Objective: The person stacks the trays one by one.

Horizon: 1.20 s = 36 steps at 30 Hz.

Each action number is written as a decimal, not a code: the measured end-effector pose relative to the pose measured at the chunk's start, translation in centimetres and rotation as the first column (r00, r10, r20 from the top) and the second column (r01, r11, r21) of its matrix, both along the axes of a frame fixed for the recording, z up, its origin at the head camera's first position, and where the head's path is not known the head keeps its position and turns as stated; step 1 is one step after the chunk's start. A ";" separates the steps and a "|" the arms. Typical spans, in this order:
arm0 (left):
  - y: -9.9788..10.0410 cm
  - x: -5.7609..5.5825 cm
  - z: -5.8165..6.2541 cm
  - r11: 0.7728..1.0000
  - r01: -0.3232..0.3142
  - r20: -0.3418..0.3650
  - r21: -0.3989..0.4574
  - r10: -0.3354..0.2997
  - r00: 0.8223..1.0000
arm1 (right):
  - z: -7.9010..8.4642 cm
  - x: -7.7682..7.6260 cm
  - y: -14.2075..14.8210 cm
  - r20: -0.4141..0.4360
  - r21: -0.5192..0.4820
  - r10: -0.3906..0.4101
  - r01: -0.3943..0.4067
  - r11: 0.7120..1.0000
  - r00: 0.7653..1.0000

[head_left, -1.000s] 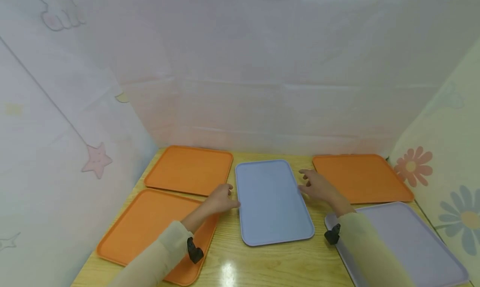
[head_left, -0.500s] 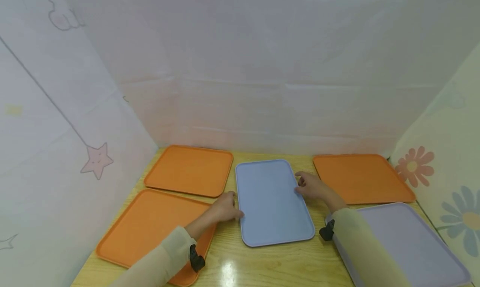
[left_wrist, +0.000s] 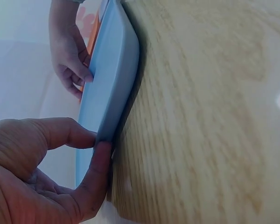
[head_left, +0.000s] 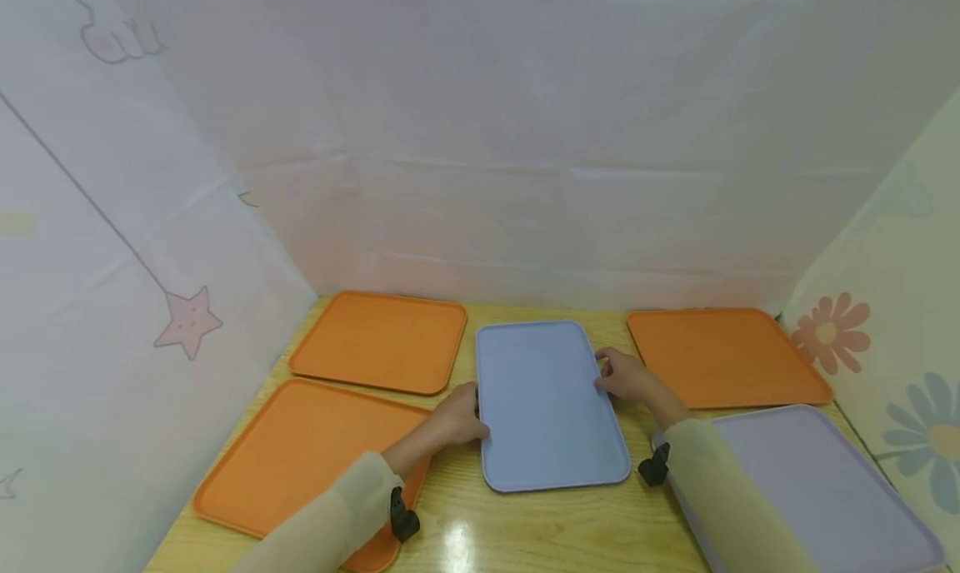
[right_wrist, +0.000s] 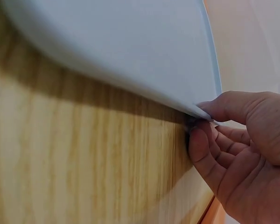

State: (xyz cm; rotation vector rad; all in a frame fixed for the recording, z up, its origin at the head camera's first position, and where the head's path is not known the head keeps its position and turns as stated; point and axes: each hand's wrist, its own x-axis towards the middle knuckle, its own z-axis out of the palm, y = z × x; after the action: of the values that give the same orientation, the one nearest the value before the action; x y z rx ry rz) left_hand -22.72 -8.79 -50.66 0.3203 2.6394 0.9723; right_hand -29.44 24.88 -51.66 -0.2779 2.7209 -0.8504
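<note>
A light blue rectangular tray (head_left: 551,415) lies in the middle of the wooden table, long side running away from me. My left hand (head_left: 456,416) pinches its left rim, thumb on top and fingers at the outer side, as the left wrist view shows of the tray edge (left_wrist: 123,70). On the opposite rim my right hand (head_left: 626,376) pinches the tray too. In the right wrist view the thumb of that hand (right_wrist: 252,144) presses the top of the rim (right_wrist: 154,100), and curled fingers sit beneath it.
Two orange trays, one far (head_left: 378,341) and one near (head_left: 300,456), lie to the left. Another orange tray (head_left: 727,356) is at the back right, with a lilac tray (head_left: 817,481) in front of it. A pale cloth wall (head_left: 525,181) stands behind the table (head_left: 525,531).
My left hand has moved nearer and right, onto the blue tray's left rim. My right hand has closed in on the right rim. The tray has shifted very slightly right.
</note>
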 end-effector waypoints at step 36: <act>-2.8 -1.3 2.0 0.998 -0.058 0.052 0.034 0.057 0.997 | 0.1 2.6 0.3 0.179 -0.161 -0.159 0.188 0.969 0.971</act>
State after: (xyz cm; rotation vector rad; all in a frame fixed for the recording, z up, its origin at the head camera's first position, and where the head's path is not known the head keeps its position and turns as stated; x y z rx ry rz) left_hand -24.00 -11.59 -48.66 0.2254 2.6009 1.0322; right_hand -26.85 25.17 -51.58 -0.0008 2.5462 -1.1140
